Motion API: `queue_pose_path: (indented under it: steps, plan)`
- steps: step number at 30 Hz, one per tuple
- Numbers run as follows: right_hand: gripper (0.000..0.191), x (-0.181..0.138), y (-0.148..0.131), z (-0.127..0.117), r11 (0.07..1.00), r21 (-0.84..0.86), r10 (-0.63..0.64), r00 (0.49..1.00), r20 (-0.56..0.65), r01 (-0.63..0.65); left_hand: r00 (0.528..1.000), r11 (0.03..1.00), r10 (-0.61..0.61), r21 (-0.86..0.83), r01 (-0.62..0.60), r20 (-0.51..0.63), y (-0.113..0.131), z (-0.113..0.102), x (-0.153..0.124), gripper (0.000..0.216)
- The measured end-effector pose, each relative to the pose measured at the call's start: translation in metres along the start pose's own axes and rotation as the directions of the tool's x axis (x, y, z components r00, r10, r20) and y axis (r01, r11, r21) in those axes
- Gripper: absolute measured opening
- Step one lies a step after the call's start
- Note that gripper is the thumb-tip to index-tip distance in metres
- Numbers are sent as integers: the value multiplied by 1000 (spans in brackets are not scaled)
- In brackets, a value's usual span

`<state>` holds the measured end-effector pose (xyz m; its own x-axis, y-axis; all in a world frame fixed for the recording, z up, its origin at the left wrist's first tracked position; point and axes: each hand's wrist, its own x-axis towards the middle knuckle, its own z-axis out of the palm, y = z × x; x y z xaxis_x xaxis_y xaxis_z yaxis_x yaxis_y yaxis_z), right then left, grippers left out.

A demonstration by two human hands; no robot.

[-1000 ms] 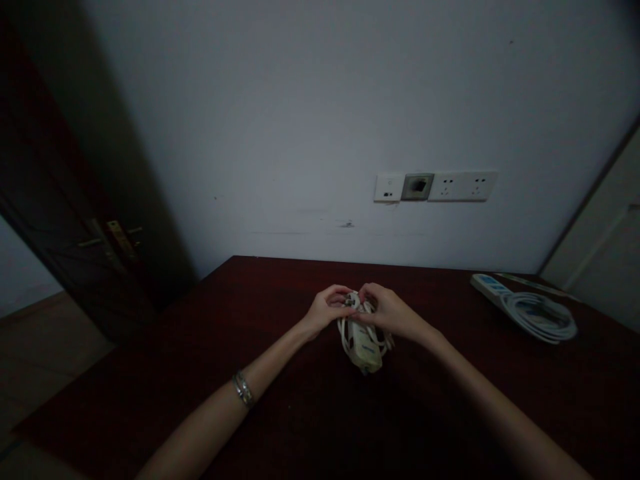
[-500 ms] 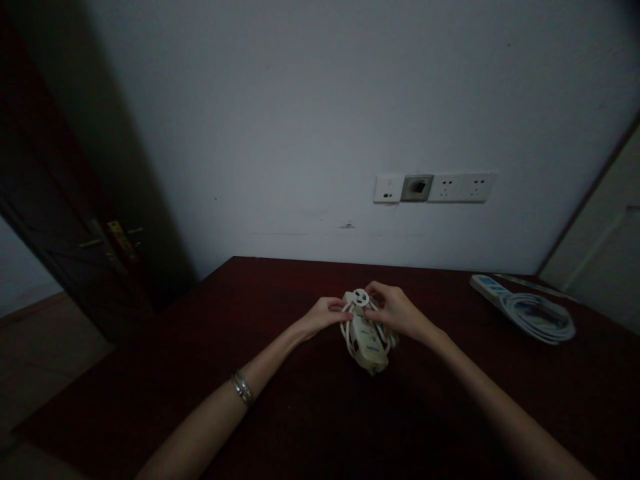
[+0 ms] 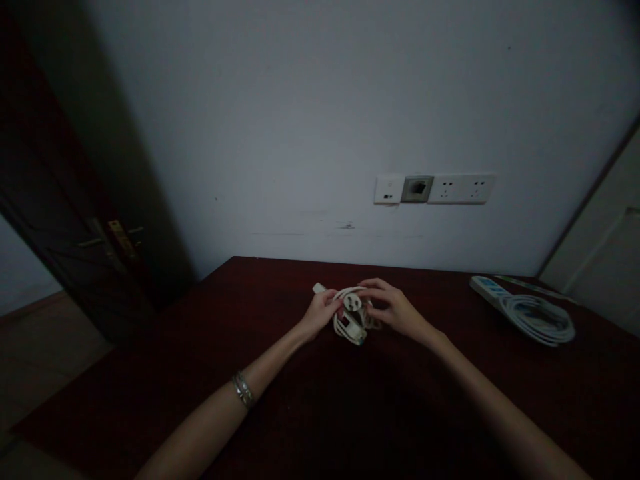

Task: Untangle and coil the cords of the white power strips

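A white power strip (image 3: 356, 333) with its cord coiled around it is between my two hands, above the dark red table (image 3: 270, 407). My left hand (image 3: 319, 313) is closed on the strip and coil, and one white end of the strip sticks out past its fingers. The round plug (image 3: 353, 302) faces me in the middle of the bundle. My right hand (image 3: 395, 308) curves around the right side of the coiled cord (image 3: 373, 323), its fingertips on the loops near the plug. Its fingers hide part of the cord. Metal bangles circle my left wrist.
A second power strip (image 3: 490, 288) with a coiled cord (image 3: 543, 320) lies at the table's right side. Wall sockets (image 3: 460, 189) are set in the wall behind. A dark door (image 3: 65, 200) with a handle stands at the left.
The power strip has turned from pointing toward me to lying more crosswise, one end now out to the left. My right fingers have spread from a pinch by the plug.
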<state>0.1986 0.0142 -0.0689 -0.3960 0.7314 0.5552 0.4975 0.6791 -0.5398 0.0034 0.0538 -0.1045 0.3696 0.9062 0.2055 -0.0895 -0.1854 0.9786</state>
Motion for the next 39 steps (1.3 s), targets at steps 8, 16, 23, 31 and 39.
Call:
queue_pose_path:
  steps: [8, 16, 23, 31, 39]
  plan:
    - [24, -2, -5, 11, 998, -59, 14, 997, 76, -9, 998, 963, -59, -263, 56, -5, 9, 1, -2, 30]
    - [21, 0, -6, 33, 995, 14, 101, 995, -17, -101, 998, 938, -62, -342, 55, -12, 14, -1, -3, 28]
    - [20, 0, -9, 23, 993, -61, 106, 991, 75, -102, 999, 935, -51, -351, 44, -10, 16, 2, -5, 30]
    - [22, 1, -11, 20, 974, -172, 165, 984, 73, -150, 996, 932, -27, -363, -5, -83, 15, 10, -7, 27]
    - [19, 2, -14, 17, 949, -232, 238, 967, 94, -211, 988, 936, 17, -345, -69, -152, 11, 17, -7, 22]
